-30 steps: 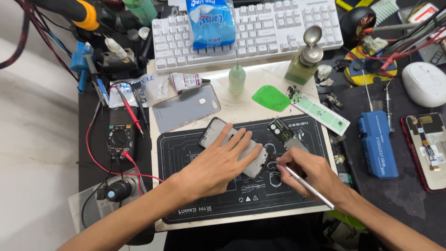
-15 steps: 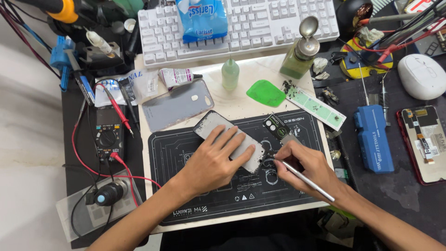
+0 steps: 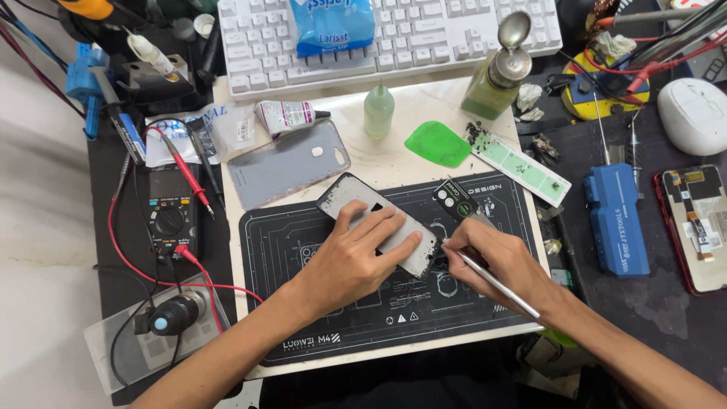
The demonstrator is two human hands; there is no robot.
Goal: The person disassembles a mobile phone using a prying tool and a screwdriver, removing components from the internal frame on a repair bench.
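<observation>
Starting at the left of the black rubber work mat [image 3: 303,318], a black multimeter with red leads [image 3: 168,220] lies off the mat's edge, and a grey plastic phone back cover [image 3: 288,163] rests just above the mat's upper left corner. On the mat itself the left hand [image 3: 352,261] lies flat, fingers [image 3: 382,227] spread and pressed on a grey rectangular phone frame [image 3: 356,198], pinning rather than gripping it. At the frame's lower right corner the right hand [image 3: 496,261] pinches a slim silver metal tool [image 3: 492,284], fingers closed round it, tip touching that corner. Judging from this, the tip could slip off the edge and gouge the frame or jab the left fingers lying just beside it, if pressed too hard. Beyond the mat's right edge on the surface lies a blue rectangular tool case [image 3: 615,220].
</observation>
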